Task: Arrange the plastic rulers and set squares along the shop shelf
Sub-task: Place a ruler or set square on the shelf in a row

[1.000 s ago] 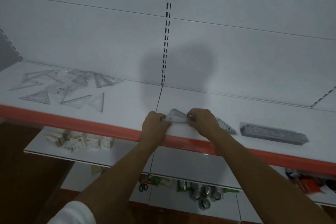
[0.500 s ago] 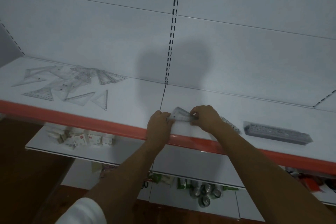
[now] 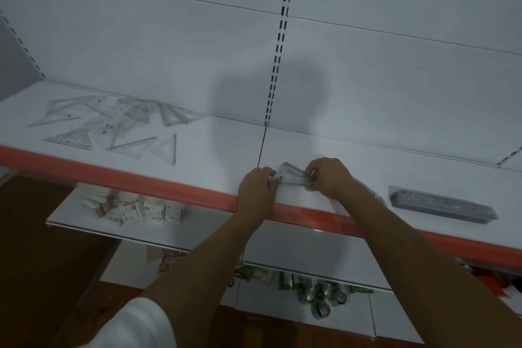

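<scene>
Clear plastic triangular set square (image 3: pixel 291 174) pinched between both hands near the white shelf's (image 3: pixel 214 155) orange front edge: left hand (image 3: pixel 257 186) gripping its left corner, right hand (image 3: pixel 329 176) its right end.

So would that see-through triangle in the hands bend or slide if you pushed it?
The set square looks thin, flat and clear, so probably light and fairly stiff. On the smooth white shelf it would likely slide, not roll. Both hands, left and right, pinch its ends.

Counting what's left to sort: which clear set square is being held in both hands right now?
The set square near the shelf's front edge, gripped between the left hand and right hand; the others lie untouched in the scattered pile far left.
</scene>
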`<action>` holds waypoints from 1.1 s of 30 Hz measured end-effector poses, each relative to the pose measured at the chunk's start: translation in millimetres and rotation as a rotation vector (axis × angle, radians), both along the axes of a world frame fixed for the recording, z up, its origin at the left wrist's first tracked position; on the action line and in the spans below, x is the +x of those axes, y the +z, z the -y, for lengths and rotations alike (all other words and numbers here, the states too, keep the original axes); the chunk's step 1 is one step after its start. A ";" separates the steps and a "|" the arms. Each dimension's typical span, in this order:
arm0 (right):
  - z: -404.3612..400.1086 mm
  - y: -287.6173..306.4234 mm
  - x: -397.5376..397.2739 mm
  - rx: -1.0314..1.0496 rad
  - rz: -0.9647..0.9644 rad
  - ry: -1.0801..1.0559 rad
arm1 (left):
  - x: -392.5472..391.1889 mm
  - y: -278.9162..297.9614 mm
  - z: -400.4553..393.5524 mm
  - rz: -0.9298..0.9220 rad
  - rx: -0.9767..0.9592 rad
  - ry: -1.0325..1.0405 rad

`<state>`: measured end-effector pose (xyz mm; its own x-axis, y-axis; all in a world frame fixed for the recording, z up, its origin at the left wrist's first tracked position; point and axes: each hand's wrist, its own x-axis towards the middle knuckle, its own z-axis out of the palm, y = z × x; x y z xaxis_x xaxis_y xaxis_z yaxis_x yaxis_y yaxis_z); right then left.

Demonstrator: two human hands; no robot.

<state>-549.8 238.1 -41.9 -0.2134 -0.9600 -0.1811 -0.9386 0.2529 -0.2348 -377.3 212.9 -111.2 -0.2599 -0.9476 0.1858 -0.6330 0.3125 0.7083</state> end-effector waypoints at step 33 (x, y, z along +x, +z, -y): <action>6.2 15.8 4.7 0.082 -0.213 0.204 | 3.3 40.9 -27.1 0.226 0.088 0.115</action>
